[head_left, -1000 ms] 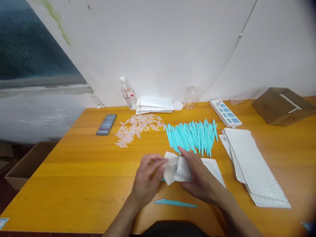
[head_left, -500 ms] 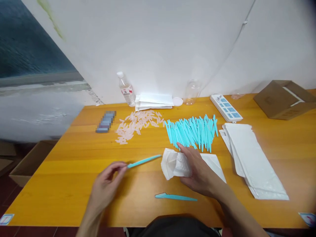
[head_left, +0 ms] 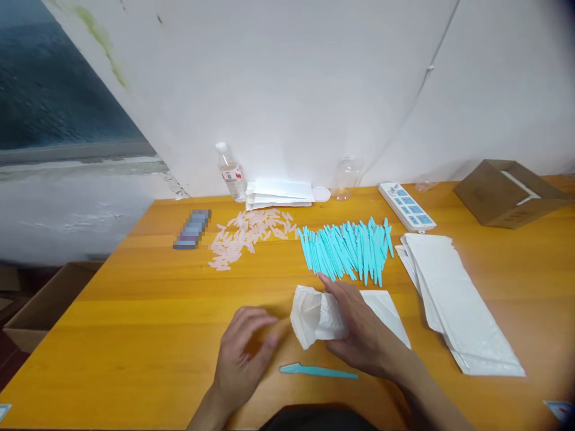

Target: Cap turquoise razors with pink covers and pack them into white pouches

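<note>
Orange wood table [head_left: 135, 311] fills most of the view, w/ a white wall behind it. We see its front edge right at the bottom, below both wrists. Its left edge runs off diagonally, and a floor box [head_left: 40, 299] sits beyond it.

Most open room is the bare wood left of the left hand [head_left: 245, 353], from the front edge up to the pink pieces [head_left: 249, 236]. Also bare are a thin band btw. the teal pile [head_left: 348, 248] and the white bag [head_left: 314, 314], & the front right corner past the bag stack [head_left: 453, 299]. The back edge is crowded along the wall: water bottle [head_left: 229, 170], folded white stack [head_left: 281, 191], clear jar [head_left: 345, 176], power strip [head_left: 406, 206], and a brown carton [head_left: 507, 191] far right.

Our left hand comes in from bottom centre and sits low over the wood, just left of the white bag's mouth. We can't tell if it touches the bag. Its fingers are half curled w/ a narrow gap to the thumb, nothing visible in them.

Our right hand [head_left: 359, 326] lies palm down across the white bag, index stretched toward the teal pile. The hand grips the crumpled open end, which bulges up & faces the left hand. The rest of the bag lies flat under & right of that hand, at table centre.

One lone teal stick [head_left: 318, 372] lies flat near the front edge btw. the two wrists, touching neither.
</note>
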